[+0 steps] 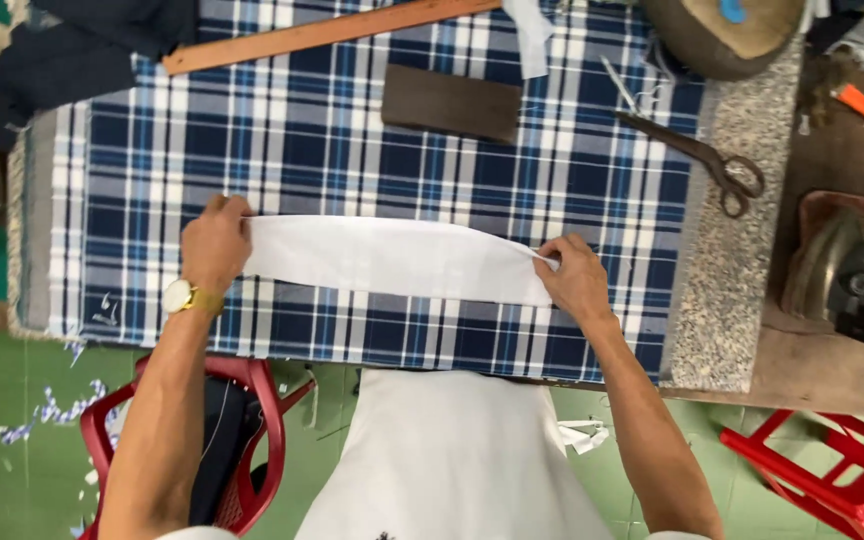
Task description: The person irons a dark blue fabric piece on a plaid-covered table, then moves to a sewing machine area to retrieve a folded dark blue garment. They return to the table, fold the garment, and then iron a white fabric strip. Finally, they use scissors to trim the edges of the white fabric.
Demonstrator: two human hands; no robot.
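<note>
Hands pinch either end of a long white cloth strip (397,258), left grip (216,243) and right grip (574,277) clamped, stretching it flat between them on the plaid-covered worktop (352,150).

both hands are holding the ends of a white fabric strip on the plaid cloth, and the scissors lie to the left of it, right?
Not quite: the scissors lie to the right, near the granite slab. The rest holds: in the head view the left hand and right hand grip the ends of the white fabric strip on the plaid cloth.
</note>
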